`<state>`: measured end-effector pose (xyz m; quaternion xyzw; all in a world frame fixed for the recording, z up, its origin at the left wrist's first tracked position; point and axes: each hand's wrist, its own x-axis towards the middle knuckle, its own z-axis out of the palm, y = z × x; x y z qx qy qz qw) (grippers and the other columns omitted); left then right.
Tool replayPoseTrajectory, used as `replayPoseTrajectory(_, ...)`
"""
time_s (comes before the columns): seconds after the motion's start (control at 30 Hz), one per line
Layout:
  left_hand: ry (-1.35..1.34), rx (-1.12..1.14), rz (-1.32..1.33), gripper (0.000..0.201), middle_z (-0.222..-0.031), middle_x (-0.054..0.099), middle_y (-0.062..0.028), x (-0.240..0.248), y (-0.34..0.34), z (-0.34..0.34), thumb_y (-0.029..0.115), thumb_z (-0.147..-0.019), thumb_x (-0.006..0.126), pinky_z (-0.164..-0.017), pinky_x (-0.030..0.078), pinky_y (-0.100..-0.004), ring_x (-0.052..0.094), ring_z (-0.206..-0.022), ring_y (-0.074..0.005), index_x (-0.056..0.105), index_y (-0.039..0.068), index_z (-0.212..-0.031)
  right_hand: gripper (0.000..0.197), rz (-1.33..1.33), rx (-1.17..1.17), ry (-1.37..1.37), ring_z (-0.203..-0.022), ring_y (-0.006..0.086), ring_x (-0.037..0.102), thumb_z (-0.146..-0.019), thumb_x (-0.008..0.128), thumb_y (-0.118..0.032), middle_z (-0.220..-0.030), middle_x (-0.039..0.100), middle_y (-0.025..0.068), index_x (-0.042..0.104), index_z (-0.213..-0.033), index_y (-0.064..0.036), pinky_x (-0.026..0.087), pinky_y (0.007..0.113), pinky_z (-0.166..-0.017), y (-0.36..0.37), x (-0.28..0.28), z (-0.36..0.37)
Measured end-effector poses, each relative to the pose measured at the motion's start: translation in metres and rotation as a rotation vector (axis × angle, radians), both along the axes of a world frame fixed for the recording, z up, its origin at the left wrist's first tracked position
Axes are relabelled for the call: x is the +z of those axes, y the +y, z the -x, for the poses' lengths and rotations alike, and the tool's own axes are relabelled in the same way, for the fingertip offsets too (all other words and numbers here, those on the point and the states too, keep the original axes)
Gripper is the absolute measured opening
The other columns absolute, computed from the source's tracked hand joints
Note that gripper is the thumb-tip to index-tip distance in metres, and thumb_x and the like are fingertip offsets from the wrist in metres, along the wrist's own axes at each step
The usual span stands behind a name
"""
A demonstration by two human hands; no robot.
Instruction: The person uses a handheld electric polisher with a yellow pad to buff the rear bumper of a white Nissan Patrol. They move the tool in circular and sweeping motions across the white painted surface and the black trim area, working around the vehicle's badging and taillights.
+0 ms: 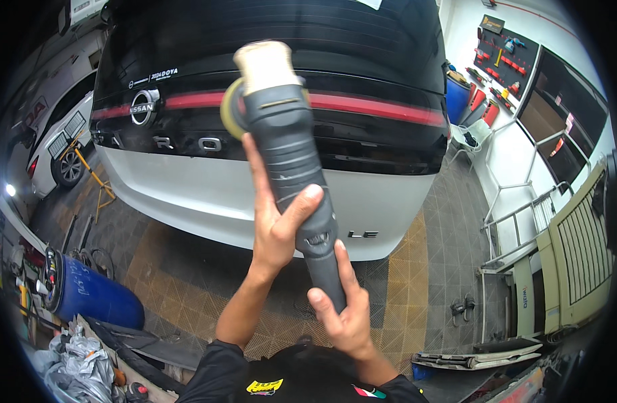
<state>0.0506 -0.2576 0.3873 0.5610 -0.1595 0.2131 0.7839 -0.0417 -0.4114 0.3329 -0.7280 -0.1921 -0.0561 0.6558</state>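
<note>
Both my hands are wrapped around a long dark-grey car polisher (288,148), raised in front of the back of a car. My left hand (276,225) grips the middle of its ribbed body, thumb across the top. Lower down, my right hand (347,316) holds the rear end. A cream-coloured cover (265,62) caps the polisher's head. Behind it the edge of a round yellow pad (232,114) shows; the tool hides the rest, and I cannot tell whether the pad touches the car. The tailgate (194,124) is glossy black with a red light strip, above a white lower panel (167,185).
A blue drum (100,292) lies on the left near crumpled silver sheeting (80,363). Beyond it are a yellow lamp stand (93,168) and another white car (70,161). On the right stand a chair (471,141), a metal frame (523,221) and a tool board (503,57). Sandals (463,309) lie on the tiled floor.
</note>
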Motion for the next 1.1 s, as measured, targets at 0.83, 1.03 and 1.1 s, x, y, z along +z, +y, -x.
replayPoseTrajectory(0.83,0.026,-0.455,-0.268,0.129,-0.154,0.048,-0.0262,-0.012,-0.143,-0.037,0.033,-0.09,0.082,-0.113,0.046,-0.0426,0.06,-0.131,-0.0329,-0.016,0.018,-0.172,0.085,-0.352,-0.54,0.078,-0.053,0.01,0.051,-0.104,0.064,-0.021,-0.068,0.055,0.0027,0.015,-0.171,-0.0018,0.042,0.025,-0.05,-0.055,-0.015,0.034)
replayPoseTrajectory(1.03,-0.025,-0.046,-0.196,0.13,-0.141,0.055,-0.0218,0.004,-0.06,-0.025,0.018,-0.087,0.081,-0.099,0.055,-0.0409,0.067,-0.109,-0.0267,-0.018,0.013,-0.171,0.082,-0.055,-0.252,-0.045,-0.089,0.0229,0.075,-0.102,0.071,-0.019,-0.11,0.075,0.0194,0.027,-0.168,0.0008,0.059,0.036,-0.081,-0.029,-0.038,0.01)
replayPoseTrajectory(1.1,0.002,0.086,-0.128,0.129,-0.136,0.057,-0.021,0.0,-0.025,-0.022,0.014,-0.087,0.08,-0.095,0.057,-0.0393,0.068,-0.105,-0.0251,-0.017,0.015,-0.171,0.079,-0.019,-0.134,-0.169,-0.105,0.0293,0.077,-0.1,0.073,-0.017,-0.127,0.073,0.0264,0.033,-0.166,-0.0003,0.059,0.038,-0.089,-0.009,-0.031,-0.009)
